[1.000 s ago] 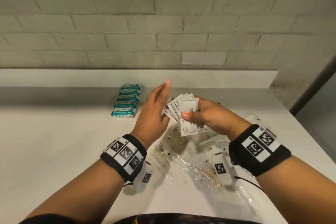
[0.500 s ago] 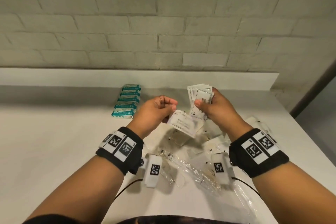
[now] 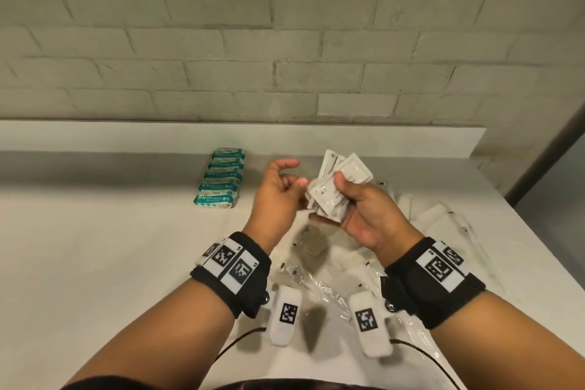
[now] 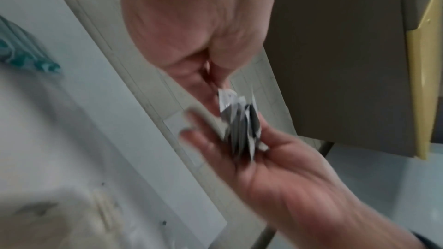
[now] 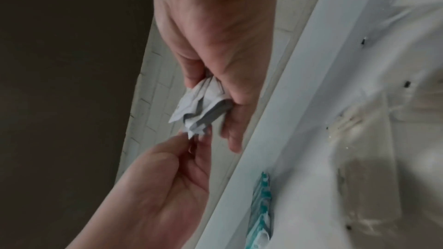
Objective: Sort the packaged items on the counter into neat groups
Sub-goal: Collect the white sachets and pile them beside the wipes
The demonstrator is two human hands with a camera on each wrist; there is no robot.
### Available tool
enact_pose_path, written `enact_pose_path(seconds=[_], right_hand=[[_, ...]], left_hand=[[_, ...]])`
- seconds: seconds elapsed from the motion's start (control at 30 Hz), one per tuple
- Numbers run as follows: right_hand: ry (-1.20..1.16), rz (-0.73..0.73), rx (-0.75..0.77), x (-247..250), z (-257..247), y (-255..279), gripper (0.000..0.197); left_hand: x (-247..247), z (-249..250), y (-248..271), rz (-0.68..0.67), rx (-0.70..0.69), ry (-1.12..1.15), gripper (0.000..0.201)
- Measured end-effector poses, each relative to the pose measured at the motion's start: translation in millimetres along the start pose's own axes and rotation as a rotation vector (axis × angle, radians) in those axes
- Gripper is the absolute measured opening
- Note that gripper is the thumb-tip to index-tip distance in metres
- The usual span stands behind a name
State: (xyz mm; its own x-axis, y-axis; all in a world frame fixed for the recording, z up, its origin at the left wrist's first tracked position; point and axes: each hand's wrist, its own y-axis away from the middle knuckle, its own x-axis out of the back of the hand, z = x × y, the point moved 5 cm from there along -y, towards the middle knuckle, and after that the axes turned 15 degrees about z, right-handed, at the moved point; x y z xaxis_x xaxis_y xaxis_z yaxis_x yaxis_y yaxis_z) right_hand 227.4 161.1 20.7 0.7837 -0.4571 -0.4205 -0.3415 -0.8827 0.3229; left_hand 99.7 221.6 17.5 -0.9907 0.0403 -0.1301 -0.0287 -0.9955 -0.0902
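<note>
My right hand (image 3: 330,199) grips a loose fan of white sachets (image 3: 354,171) above the counter (image 3: 110,247), thumb on top and fingers underneath. My left hand (image 3: 297,177) is right beside them; its thumb and fingertips pinch the near corner of the sachets (image 5: 201,105), while the index finger curves free above. The left wrist view shows the same bundle of sachets (image 4: 239,126) edge-on in my right palm. A neat row of teal packs (image 3: 221,180) lies at the back left, apart from both hands.
Clear plastic-wrapped items (image 3: 319,291) lie scattered on the counter under and between my wrists, with more clear wrapped items (image 3: 443,215) to the right. A raised ledge (image 3: 126,136) and brick wall close the back. The counter ends at its right edge (image 3: 522,231).
Half a second ago my left hand held a single sachet apart from the stack; it has brought that sachet against the bundle in my right hand, which has dropped slightly and tilted.
</note>
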Motion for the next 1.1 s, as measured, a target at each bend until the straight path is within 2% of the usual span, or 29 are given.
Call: enact_pose_path(seconds=[0.03,0.1,0.13,0.17,0.2,0.23,0.3,0.33,0.37,0.43,0.5,0.53,0.57,0.6,0.67,0.73,0.83,0.93,1.0,1.1], right_hand=[[-0.017,0.016,0.048,0,-6,-2,0.022],[0.072,0.066,0.156,2,-19,-6,0.033],[0.149,0.077,0.186,2,-21,-7,0.045],[0.218,0.067,0.194,-1,-21,-7,0.06],[0.274,0.025,0.188,-5,-18,-5,0.074],[0.315,-0.035,0.165,-12,-13,-3,0.086],[0.417,-0.136,0.142,-25,-1,1,0.1],[0.526,-0.157,0.181,-29,2,1,0.105],[0.67,-0.152,0.246,-33,0,1,0.109],[0.966,-0.051,0.44,-36,-11,5,0.115],[1.203,0.078,0.719,-36,-27,14,0.118],[1.294,0.075,0.833,-37,-32,19,0.12],[1.364,-0.004,0.877,-39,-33,21,0.124],[1.42,-0.144,0.852,-42,-31,24,0.129],[1.524,-0.394,0.755,-47,-22,27,0.14],[1.508,-0.425,0.787,-49,-22,25,0.142],[1.414,-0.375,0.836,-48,-25,23,0.14],[1.448,-0.393,0.901,-48,-25,24,0.139],[1.482,-0.388,0.993,-50,-24,27,0.134],[1.549,-0.383,1.046,-52,-18,26,0.132]], left_hand=[[-3,-4,6,-0.072,0.02,-0.018,0.027],[1,-9,9,-0.106,-0.002,-0.068,0.013],[5,-11,8,-0.102,0.01,-0.06,0.019],[5,-12,7,-0.137,0.059,-0.031,0.035],[1,-12,8,-0.211,0.143,0.032,0.048],[-5,-11,10,-0.284,0.252,0.113,0.052],[-15,-6,17,-0.348,0.474,0.249,0.038],[-18,-5,17,-0.331,0.551,0.28,0.032],[-19,-5,17,-0.303,0.578,0.287,0.029],[-16,-7,12,-0.217,0.584,0.325,0.026],[-11,-8,7,-0.112,0.607,0.387,0.021],[-9,-9,6,-0.089,0.631,0.395,0.016],[-9,-10,6,-0.102,0.647,0.37,0.012],[-10,-10,7,-0.138,0.659,0.33,0.012],[-13,-5,11,-0.24,0.641,0.274,0.023],[-15,0,14,-0.336,0.661,0.288,0.029],[-14,8,15,-0.387,0.683,0.302,0.021],[-13,9,16,-0.387,0.674,0.255,0.014],[-15,9,17,-0.366,0.681,0.269,0.02],[-20,7,17,-0.336,0.718,0.319,0.026]])
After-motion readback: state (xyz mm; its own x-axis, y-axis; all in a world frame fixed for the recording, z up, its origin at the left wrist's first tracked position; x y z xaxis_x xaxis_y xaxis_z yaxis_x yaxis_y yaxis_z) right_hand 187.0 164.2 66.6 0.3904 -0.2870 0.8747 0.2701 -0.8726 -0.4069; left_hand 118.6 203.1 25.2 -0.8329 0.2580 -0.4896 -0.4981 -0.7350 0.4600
